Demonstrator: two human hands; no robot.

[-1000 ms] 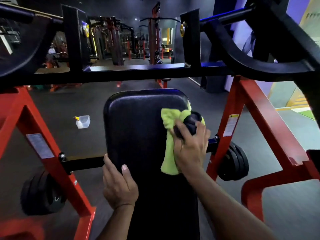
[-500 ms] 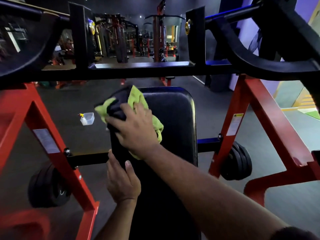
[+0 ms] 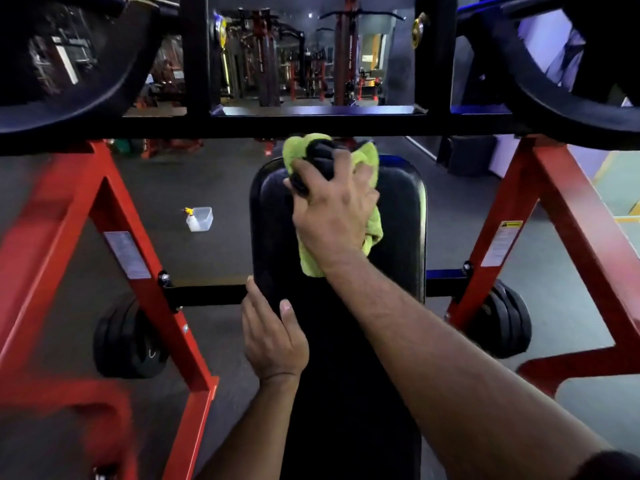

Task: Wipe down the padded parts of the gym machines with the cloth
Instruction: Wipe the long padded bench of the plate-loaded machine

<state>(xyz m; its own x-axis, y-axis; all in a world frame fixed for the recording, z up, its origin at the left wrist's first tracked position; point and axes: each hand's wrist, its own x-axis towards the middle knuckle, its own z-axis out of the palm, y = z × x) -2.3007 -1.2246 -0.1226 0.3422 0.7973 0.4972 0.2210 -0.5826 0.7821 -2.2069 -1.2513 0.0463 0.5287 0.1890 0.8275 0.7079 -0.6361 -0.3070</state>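
A long black padded bench (image 3: 398,220) runs away from me between red frame legs. My right hand (image 3: 334,211) presses a green and black cloth (image 3: 372,230) against the far top end of the pad, fingers curled over the bunched cloth. My left hand (image 3: 273,337) rests on the pad's left edge nearer to me, thumb on top and fingers over the side.
A black crossbar (image 3: 311,124) spans just above the pad's far end, with curved black arms at both sides. Red frame legs (image 3: 138,271) flank the bench, with black weight plates (image 3: 128,341) stored low. A small clear spray bottle (image 3: 199,219) stands on the floor at left.
My right hand swept the cloth from the pad's right edge to its upper left corner, then to the top middle. The left hand stayed on the left edge.
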